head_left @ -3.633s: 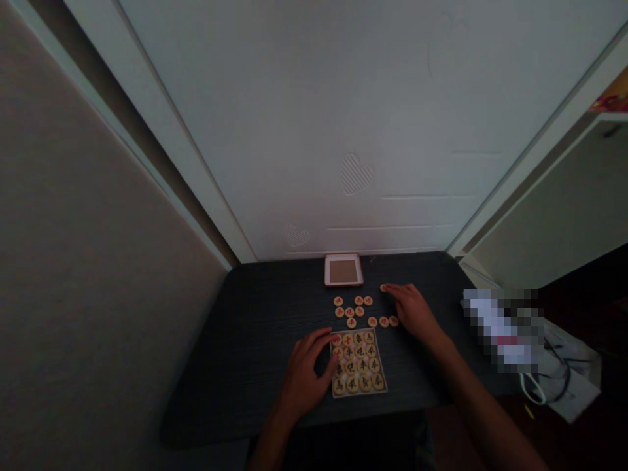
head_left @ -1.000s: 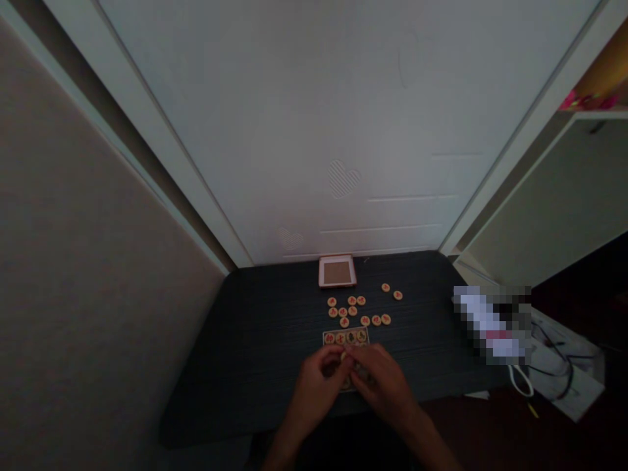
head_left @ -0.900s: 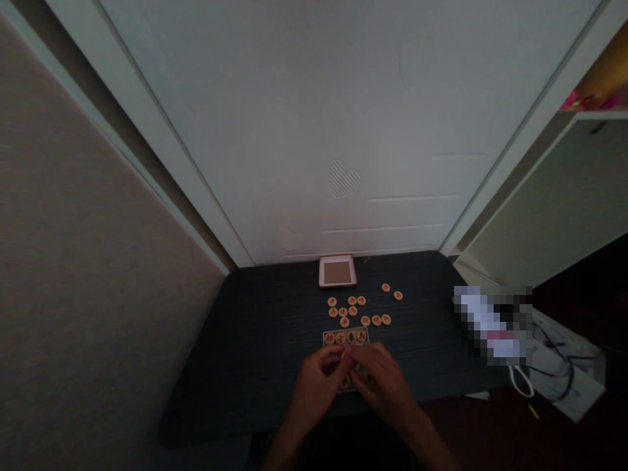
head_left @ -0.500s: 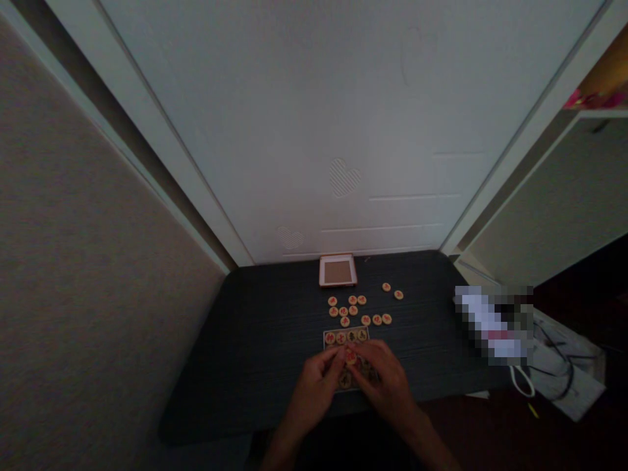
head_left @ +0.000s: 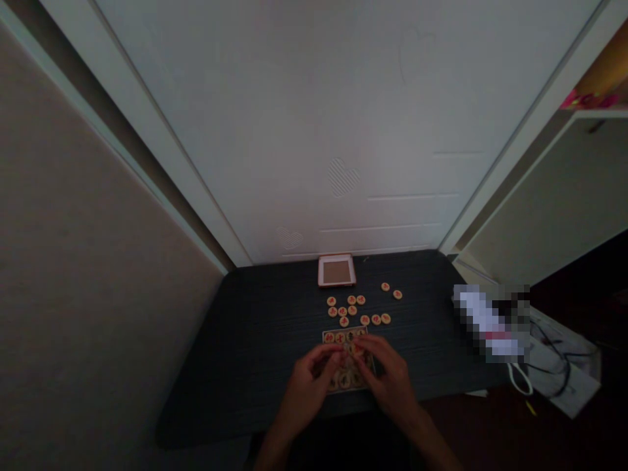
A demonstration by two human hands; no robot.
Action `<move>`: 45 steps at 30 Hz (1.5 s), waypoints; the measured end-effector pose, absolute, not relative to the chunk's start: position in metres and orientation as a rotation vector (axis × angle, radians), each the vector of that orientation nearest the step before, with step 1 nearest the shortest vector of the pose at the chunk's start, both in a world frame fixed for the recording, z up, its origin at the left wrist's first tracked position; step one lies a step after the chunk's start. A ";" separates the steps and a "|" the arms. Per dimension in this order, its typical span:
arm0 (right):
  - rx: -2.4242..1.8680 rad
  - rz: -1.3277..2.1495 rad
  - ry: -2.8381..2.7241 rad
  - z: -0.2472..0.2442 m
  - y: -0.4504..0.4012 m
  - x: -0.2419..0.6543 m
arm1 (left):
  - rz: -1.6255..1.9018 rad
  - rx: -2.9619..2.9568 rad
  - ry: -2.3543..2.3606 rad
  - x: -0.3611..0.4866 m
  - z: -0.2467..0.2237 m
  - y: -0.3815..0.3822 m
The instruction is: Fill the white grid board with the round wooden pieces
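Over the front of the dark table, both my hands work above a shallow box (head_left: 323, 338) of round Chinese chess pieces. A red-marked chess piece (head_left: 358, 350) is pinched between the thumb and fingers of my right hand (head_left: 388, 371), over the box's right part. My left hand (head_left: 310, 381) hovers at the left part, its thumb and fingertips drawn together; whether anything is between them I cannot make out. Red and dark pieces fill the box's top row, including a red piece (head_left: 329, 338). My fingers partly cover the rows below.
Several loose red-marked pieces (head_left: 342, 312) lie beyond the box, two of them farther right. A white-rimmed box lid (head_left: 336, 256) rests against the white panel (head_left: 294, 163) at the back. Cables and a blurred pale object (head_left: 485, 324) are at the right edge.
My fingertips have moved apart. The red piece, formerly between both hands, has shifted slightly right with my right hand, and my left hand has drawn left, uncovering more of the box.
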State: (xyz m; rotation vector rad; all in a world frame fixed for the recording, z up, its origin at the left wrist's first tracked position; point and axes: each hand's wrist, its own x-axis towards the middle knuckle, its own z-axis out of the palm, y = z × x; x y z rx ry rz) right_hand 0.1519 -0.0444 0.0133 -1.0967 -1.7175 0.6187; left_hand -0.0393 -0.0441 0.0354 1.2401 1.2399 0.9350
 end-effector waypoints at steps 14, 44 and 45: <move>-1.286 1.077 -1.144 -0.023 -0.023 0.189 | 1.090 1.930 1.506 -0.074 -0.009 -0.027; -1.416 1.213 -1.106 -0.022 -0.018 0.202 | 0.900 2.050 1.509 -0.074 -0.017 -0.027; -1.410 1.216 -1.102 -0.022 -0.018 0.202 | 0.906 2.047 1.504 -0.074 -0.017 -0.027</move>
